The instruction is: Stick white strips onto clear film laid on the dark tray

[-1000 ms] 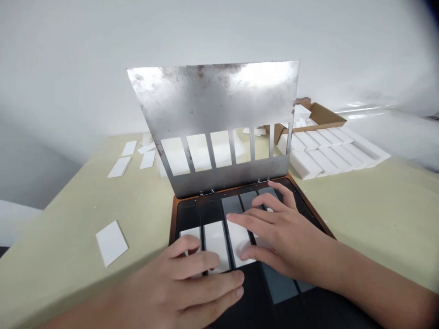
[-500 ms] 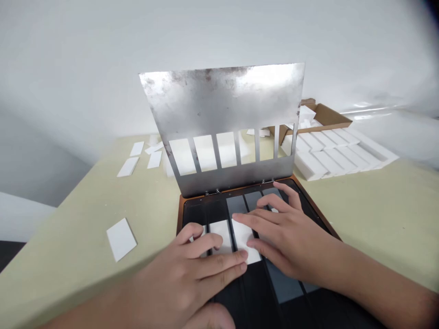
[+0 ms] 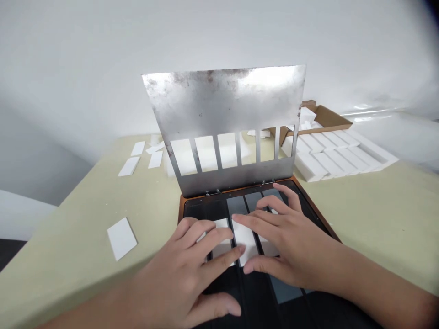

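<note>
Hands (image 3: pixel 174 269) (image 3: pixel 288 242) shifted, pale green table (image 3: pixel 68 237), white wall (image 3: pixel 219 32)

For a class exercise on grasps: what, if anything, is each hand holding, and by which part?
Neither hand grips anything. The left hand and right hand lie open, their fingers resting on top of the white strips in the black tray.

**Hinged steel stencil plate (image 3: pixel 222 105) blocks the way forward**
It stands tilted up behind the black tray (image 3: pixel 199 208); the desk (image 3: pixel 377 219) gives passage at lower left, around a loose white tile (image 3: pixel 122 238), and at right, up to the white foam holder (image 3: pixel 343 155).
</note>
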Demonstrator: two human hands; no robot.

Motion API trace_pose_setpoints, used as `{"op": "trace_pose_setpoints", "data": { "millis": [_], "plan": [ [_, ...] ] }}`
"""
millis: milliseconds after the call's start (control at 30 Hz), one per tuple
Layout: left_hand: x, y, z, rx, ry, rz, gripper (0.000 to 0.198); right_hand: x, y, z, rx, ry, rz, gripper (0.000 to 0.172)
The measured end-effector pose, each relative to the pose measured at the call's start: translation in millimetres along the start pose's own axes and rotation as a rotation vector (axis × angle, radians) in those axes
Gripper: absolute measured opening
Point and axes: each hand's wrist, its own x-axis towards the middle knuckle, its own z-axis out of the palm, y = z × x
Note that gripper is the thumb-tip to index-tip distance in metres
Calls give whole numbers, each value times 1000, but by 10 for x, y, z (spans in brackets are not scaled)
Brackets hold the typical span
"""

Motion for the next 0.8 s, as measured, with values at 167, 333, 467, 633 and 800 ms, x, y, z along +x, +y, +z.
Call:
{"op": "trace_pose_setpoints", "data": {
  "millis": [167,333,467,633,800],
  "plan": [
    [-35,1,46,-10,-10,-51,58,48,8,36,-18,-25,-11,65],
    [-59,-5,52,-11,-20,-46,58,87,16,36,-33,-41,-10,41],
    [-18,-9,11,-21,-9,-32,53,91,29,52,-35,-30,-10,25],
    [59,-7,-52,-83,7,132,35,83,51,89,-37,-7,-12,22],
    [45,-1,-33,-29,43,67,35,81,55,84,-45,-1,-24,26]
  ]
}}
